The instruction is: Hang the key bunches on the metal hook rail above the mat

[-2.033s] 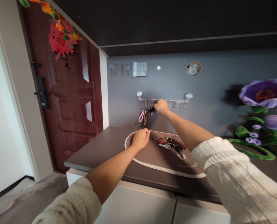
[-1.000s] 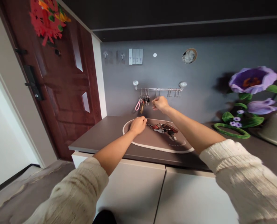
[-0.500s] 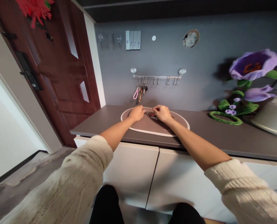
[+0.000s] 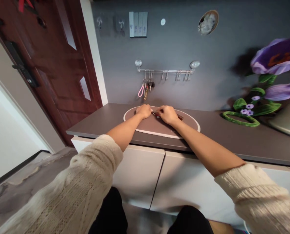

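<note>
A small keychain (image 4: 155, 113) with silvery metal and dark reddish parts lies low over an oval brown mat (image 4: 157, 130) with a pale rim. My left hand (image 4: 144, 111) is closed, its fingertips pinching the keychain's left end. From the other side my right hand (image 4: 168, 114) curls its fingers round it, hiding much of it. A dark reddish piece (image 4: 179, 117) shows just past the right hand; whether it belongs to the keychain I cannot tell.
The mat lies on a grey-brown countertop (image 4: 93, 120). Above, a clear hook rail (image 4: 166, 71) carries hanging keys (image 4: 149, 85) and a pink loop (image 4: 141, 90). Purple fabric flowers (image 4: 276, 58) stand right. A dark red door (image 4: 62, 65) is at left.
The view has tilted downward, so the wall and rail sit higher. My right fingers have come down and closed more over the keychain; my left hand stays at its left end.
</note>
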The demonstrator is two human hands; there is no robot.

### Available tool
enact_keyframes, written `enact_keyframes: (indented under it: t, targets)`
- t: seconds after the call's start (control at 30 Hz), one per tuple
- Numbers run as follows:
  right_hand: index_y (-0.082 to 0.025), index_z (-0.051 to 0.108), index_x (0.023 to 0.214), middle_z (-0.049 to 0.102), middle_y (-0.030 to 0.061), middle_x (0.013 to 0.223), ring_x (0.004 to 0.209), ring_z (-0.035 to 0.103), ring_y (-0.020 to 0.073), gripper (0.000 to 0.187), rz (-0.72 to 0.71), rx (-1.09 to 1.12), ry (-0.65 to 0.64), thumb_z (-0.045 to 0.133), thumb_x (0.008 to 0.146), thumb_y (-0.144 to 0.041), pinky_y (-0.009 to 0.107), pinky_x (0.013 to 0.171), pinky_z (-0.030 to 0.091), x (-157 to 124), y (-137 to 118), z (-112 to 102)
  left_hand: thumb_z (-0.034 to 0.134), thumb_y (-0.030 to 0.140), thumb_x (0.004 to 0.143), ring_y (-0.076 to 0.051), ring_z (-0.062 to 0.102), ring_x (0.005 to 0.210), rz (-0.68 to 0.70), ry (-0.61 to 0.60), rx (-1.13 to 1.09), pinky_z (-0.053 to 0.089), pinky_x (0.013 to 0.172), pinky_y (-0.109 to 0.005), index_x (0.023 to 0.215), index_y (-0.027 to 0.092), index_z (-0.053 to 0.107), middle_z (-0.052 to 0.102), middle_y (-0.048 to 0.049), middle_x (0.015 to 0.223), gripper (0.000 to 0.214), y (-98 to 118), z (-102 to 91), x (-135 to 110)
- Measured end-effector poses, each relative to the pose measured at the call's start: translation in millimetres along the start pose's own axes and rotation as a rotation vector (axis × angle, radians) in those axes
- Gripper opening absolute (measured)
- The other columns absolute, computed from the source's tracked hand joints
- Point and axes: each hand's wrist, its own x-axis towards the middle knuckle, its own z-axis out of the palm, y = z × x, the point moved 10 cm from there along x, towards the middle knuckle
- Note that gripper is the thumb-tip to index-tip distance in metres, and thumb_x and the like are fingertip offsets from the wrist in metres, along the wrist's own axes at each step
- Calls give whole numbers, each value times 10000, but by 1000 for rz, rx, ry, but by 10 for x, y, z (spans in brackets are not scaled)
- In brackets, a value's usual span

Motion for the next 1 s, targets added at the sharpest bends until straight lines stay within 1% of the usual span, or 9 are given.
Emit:
enact_keyframes:
  t: [0.13,0.37,0.5,0.63,0.83,1.0]
  targets:
    - [-169,680,875,676,81,914,835,589,179,231,5,9,4,473,781,-214,245,733,395,4,-21,-10,473,318,789,-198,583,881,57,26,-56,412,758,-293,879,211,642,652,-66,989,220,28,-36,-26]
    - [-162,681,852,678,86,889,805,596,179,228,-5,18,33,467,776,-184,255,729,406,-13,-27,-59,518,292,770,-148,542,706,147,66,-209,399,679,-258,782,159,639,653,-53,810,181,90,-62,-63]
    - [-160,676,852,677,78,858,793,592,172,232,-15,34,67,458,776,-176,256,737,406,-12,-24,-99,530,253,763,-134,528,688,238,114,-322,393,679,-252,772,136,630,643,-46,784,154,142,-89,-55]
    - [-159,671,859,670,78,880,818,583,171,232,-40,33,111,456,774,-174,257,754,403,-4,-27,-133,536,236,757,-128,526,699,275,140,-439,391,689,-251,757,132,619,636,-35,778,133,177,-146,-79]
    - [-153,661,878,658,86,894,836,569,172,241,-48,30,139,438,798,-198,263,767,395,3,-9,-137,521,222,760,-114,507,666,316,143,-599,389,674,-246,706,127,595,609,-15,711,132,255,-221,-109]
    - [-142,650,897,652,100,902,851,562,183,274,-67,38,170,397,834,-225,273,773,385,2,-37,-173,511,243,763,-101,487,640,360,135,-742,394,655,-239,727,119,586,590,-4,693,149,296,-233,-100]
